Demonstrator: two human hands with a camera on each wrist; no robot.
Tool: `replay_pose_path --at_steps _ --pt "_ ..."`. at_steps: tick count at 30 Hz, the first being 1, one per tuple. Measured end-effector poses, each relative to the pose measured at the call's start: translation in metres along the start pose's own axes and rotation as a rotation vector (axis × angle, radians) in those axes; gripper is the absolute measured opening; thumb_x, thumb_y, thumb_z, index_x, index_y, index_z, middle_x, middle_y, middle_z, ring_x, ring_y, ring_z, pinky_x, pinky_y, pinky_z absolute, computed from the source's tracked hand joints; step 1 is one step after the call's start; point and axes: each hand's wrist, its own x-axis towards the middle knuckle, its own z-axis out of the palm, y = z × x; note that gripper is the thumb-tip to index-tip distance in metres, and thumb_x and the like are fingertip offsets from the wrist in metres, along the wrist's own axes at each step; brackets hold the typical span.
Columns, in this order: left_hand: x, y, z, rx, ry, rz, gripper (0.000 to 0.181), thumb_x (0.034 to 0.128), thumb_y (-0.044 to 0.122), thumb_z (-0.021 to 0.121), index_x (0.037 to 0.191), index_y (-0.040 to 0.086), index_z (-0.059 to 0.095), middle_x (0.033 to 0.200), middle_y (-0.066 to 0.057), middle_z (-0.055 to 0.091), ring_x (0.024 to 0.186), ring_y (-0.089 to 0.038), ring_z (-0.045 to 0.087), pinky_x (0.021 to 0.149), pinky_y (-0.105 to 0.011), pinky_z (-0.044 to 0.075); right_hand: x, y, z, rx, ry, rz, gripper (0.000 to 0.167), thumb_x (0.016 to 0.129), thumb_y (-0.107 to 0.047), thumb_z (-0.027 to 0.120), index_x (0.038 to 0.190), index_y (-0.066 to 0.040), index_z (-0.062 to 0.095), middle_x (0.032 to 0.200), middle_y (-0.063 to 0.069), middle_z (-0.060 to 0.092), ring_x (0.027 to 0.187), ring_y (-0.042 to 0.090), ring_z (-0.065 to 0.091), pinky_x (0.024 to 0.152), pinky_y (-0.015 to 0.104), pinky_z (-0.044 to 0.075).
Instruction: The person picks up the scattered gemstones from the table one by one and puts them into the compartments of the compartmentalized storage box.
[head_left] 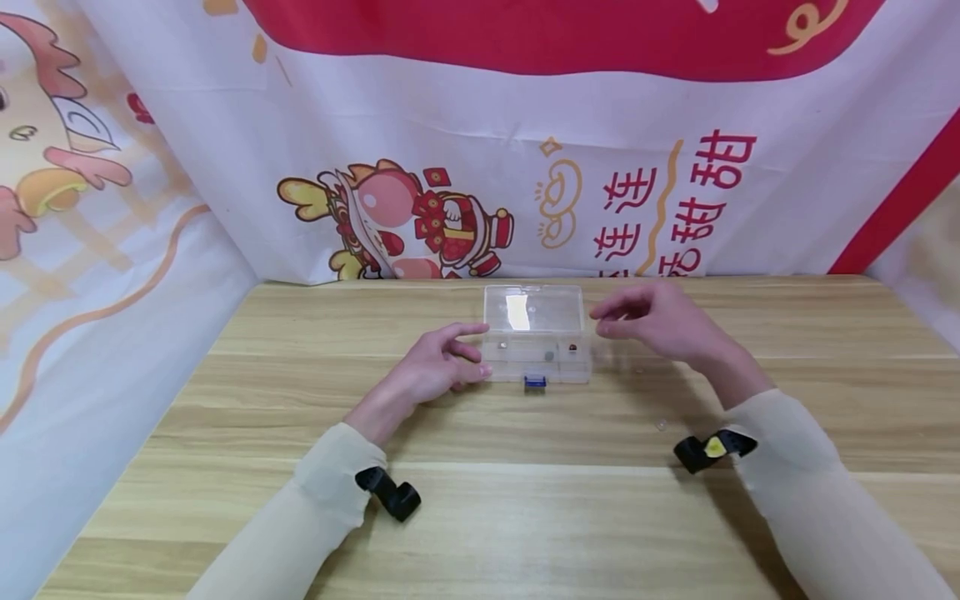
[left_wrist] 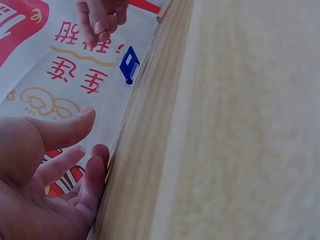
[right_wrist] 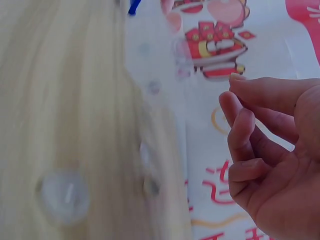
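A clear plastic compartment box (head_left: 493, 372) stands on the table with its lid (head_left: 555, 310) raised at the back and a blue latch (head_left: 535, 382) at the front. Inside lie a dark reddish small piece (head_left: 573, 348), a greenish one (head_left: 549, 356) and a pale one (head_left: 502, 345). My left hand (head_left: 438, 362) holds the box's left end, thumb at the front corner and forefinger by the hinge. Just off the right end, my right hand (head_left: 660, 325) hovers with loosely bent fingers. Its thumb and forefinger tips (right_wrist: 237, 77) are close together, with nothing visible between them.
On the table right of the box lie a clear round piece (right_wrist: 65, 197) and another small piece (right_wrist: 151, 186), blurred. The wooden table (head_left: 525, 533) ends at a printed cloth (head_left: 480, 108) behind the box. Another cloth (head_left: 90, 333) hangs at the left.
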Motion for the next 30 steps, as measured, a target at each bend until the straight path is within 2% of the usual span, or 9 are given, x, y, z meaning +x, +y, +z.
replay_pose_path --at_steps 6,11,15,22,30 --pt "0.002 0.001 0.003 -0.004 0.001 -0.013 0.063 0.0944 0.017 0.081 0.151 0.034 0.057 0.128 -0.008 0.065 0.099 -0.023 0.065 0.077 -0.029 0.056 -0.013 0.023 -0.014 -0.044 -0.023 0.053 0.026 0.099 -0.018 0.075 0.123 -0.009 0.077 0.115 0.009 0.079 0.098 0.019 0.065 0.078 0.027 0.052" --pt "0.002 0.001 0.004 0.002 0.005 -0.015 0.063 0.0946 0.018 0.081 0.151 0.035 0.057 0.128 -0.008 0.065 0.100 -0.024 0.065 0.077 -0.029 0.057 -0.015 0.039 -0.017 -0.075 -0.096 0.087 0.027 0.096 -0.015 0.078 0.123 -0.009 0.077 0.116 0.009 0.078 0.101 0.020 0.068 0.082 0.026 0.055" --pt "0.002 0.000 0.005 0.000 0.004 -0.018 0.063 0.0947 0.018 0.081 0.151 0.035 0.057 0.128 -0.008 0.065 0.100 -0.024 0.065 0.077 -0.029 0.057 -0.015 0.048 -0.018 -0.081 -0.149 0.079 0.030 0.094 -0.015 0.081 0.122 -0.006 0.077 0.116 0.010 0.078 0.100 0.017 0.069 0.081 0.022 0.056" --pt "0.002 0.000 0.005 -0.001 0.006 -0.015 0.063 0.0943 0.019 0.081 0.151 0.035 0.057 0.129 -0.008 0.065 0.100 -0.024 0.065 0.078 -0.029 0.057 -0.016 0.055 -0.023 -0.113 -0.209 0.099 0.024 0.093 -0.010 0.080 0.116 -0.010 0.080 0.106 0.007 0.075 0.096 0.020 0.062 0.080 0.024 0.054" --pt "0.000 0.000 -0.001 0.013 0.007 -0.006 0.064 0.0944 0.020 0.081 0.152 0.034 0.056 0.129 -0.009 0.065 0.100 -0.024 0.065 0.078 -0.029 0.057 -0.011 0.057 -0.019 -0.112 -0.209 0.123 0.018 0.092 -0.010 0.081 0.111 -0.012 0.081 0.102 0.005 0.074 0.094 0.021 0.061 0.080 0.025 0.052"
